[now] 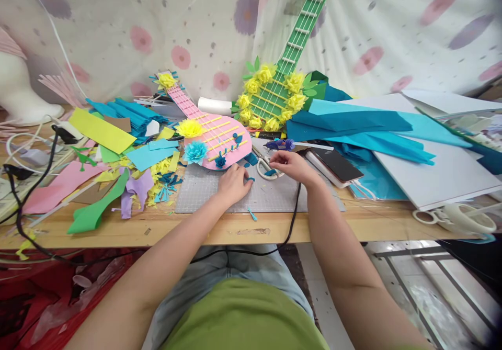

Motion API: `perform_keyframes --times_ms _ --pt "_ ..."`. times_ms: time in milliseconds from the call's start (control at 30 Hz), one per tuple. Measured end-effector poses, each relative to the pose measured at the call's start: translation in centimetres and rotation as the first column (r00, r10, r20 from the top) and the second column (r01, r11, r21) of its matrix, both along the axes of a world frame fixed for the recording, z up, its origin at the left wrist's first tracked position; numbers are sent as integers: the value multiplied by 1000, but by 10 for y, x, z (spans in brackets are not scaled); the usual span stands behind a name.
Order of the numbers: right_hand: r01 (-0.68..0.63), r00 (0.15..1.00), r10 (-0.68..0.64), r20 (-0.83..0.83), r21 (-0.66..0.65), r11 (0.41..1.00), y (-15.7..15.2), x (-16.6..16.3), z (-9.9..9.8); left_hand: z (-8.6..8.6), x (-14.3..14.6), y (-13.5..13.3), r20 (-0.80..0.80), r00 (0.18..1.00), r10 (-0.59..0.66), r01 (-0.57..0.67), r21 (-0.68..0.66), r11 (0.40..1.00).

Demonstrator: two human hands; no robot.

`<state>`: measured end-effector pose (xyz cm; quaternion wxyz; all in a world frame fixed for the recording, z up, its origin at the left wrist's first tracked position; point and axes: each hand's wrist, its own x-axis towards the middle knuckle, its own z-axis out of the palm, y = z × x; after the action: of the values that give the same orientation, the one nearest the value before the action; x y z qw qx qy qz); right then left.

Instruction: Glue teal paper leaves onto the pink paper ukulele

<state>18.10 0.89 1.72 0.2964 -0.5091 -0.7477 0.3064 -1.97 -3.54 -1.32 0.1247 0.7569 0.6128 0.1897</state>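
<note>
My left hand (234,182) rests on the grey cutting mat (204,195), fingers curled and pinched on a small teal paper piece just below the pink paper guitar (219,130). My right hand (292,164) hovers beside it with fingers curled near the white-handled scissors (266,168) and the blue glue gun (280,144); whether it holds anything is hidden. The pink guitar carries a yellow flower (189,128) and a blue flower (195,151).
A green guitar (282,78) with yellow flowers leans on the floral cloth behind. A phone (336,164), teal paper sheets (353,125) and a white board (443,175) lie right. Coloured paper scraps (117,182) and cables (23,182) cover the left. A second pair of scissors (455,218) sits near the right edge.
</note>
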Motion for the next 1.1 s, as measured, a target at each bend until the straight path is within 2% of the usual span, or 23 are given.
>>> perform_keyframes --times_ms 167,233,333,467,600,733,833,967,1100 --pt "187 978 -195 -68 -110 976 -3 38 3 -2 -4 3 137 990 17 -14 -24 1000" --pt "318 944 -323 -59 -82 945 -1 43 1 -3 -4 2 181 983 7 -6 -4 1000" --pt "482 875 -478 -70 40 875 7 39 -5 -3 -3 1 228 973 -32 32 1 999" --pt "486 873 -482 -76 44 873 25 21 -16 -6 -2 3 317 948 -31 34 -4 999" --pt "529 845 -527 90 -2 849 37 9 -22 -10 -5 8 412 911 -26 21 15 1000" --pt "551 824 -540 172 -16 835 37 8 -23 -12 -9 10 396 917 -41 24 46 999" --pt "564 825 -562 60 -11 826 35 12 -24 -10 -8 7 316 948 -36 15 70 997" --pt "576 792 -582 -184 -90 813 35 16 -27 -6 -1 3 172 983 64 -74 50 996" --pt "551 779 -565 -272 -134 824 34 15 -27 -5 4 3 183 977 110 -113 6 994"
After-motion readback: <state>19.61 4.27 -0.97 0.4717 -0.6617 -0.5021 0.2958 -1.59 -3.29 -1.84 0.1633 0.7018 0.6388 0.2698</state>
